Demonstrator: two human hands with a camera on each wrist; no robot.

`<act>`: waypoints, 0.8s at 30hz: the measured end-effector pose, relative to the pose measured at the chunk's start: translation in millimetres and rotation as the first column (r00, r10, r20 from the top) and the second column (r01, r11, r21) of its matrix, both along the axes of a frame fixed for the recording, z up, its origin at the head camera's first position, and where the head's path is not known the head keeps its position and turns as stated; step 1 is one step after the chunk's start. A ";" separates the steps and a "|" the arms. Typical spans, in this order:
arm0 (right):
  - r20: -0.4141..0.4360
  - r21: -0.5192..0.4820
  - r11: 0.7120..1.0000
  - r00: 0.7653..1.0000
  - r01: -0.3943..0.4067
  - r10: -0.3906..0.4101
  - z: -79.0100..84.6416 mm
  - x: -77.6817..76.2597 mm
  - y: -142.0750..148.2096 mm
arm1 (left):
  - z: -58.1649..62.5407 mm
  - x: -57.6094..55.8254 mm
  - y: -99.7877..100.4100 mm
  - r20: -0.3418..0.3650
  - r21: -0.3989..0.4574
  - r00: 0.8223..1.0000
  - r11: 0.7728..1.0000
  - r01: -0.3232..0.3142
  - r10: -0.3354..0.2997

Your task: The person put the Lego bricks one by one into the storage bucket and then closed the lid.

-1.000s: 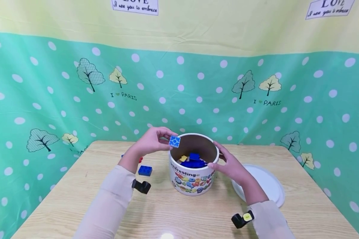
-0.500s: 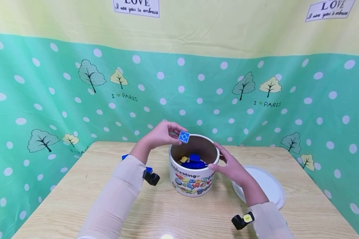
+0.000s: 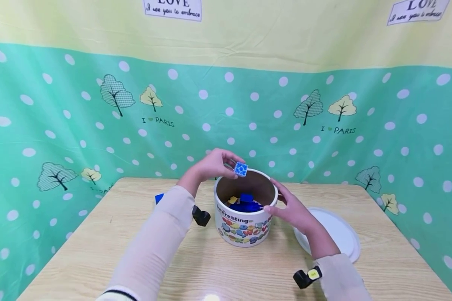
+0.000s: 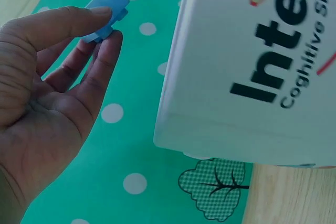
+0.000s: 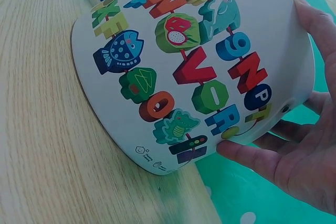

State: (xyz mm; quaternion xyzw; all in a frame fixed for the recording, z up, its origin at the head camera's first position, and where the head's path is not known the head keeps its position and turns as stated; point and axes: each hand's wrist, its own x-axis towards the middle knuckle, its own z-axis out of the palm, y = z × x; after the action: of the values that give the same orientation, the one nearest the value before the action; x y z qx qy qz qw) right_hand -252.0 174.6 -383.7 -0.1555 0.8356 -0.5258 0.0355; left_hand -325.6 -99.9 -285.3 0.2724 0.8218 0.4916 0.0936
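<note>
My left hand [image 3: 212,166] pinches a light blue building block [image 3: 241,169] between thumb and fingertips, above the back left part of a bucket's rim. In the left wrist view the block [image 4: 107,11] shows its studs and hangs beside the bucket wall [image 4: 220,119]. The white round bucket [image 3: 244,234] stands upright with its top uncovered and colourful letters printed on its side. Dark blue blocks [image 3: 246,205] and a yellow piece [image 3: 232,200] lie inside it. My right hand [image 3: 291,211] grips the bucket's right side, thumb near the front rim and fingers further back.
A white round lid [image 3: 333,234] lies on the wooden table [image 3: 226,276] to the right, partly behind the right forearm. A blue block [image 3: 159,198] shows past the left sleeve. A green and yellow printed cloth [image 3: 229,113] hangs behind the table.
My left hand has moved right and slightly up with the light blue block, from the bucket's left edge to above its opening. The right hand stays on the bucket.
</note>
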 end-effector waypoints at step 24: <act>-0.006 -0.005 1.000 1.000 -0.001 0.001 -3.1 -0.6 0.5 | -10.3 -26.6 14.8 0.177 0.131 0.984 0.991 -0.003 -0.020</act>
State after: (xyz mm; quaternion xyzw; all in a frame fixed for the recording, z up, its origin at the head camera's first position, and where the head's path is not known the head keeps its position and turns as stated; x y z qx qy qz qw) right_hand -252.6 175.1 -386.8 -0.1576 0.8342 -0.5275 0.0331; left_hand -352.2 -85.2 -295.6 0.2364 0.7751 0.5662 0.1509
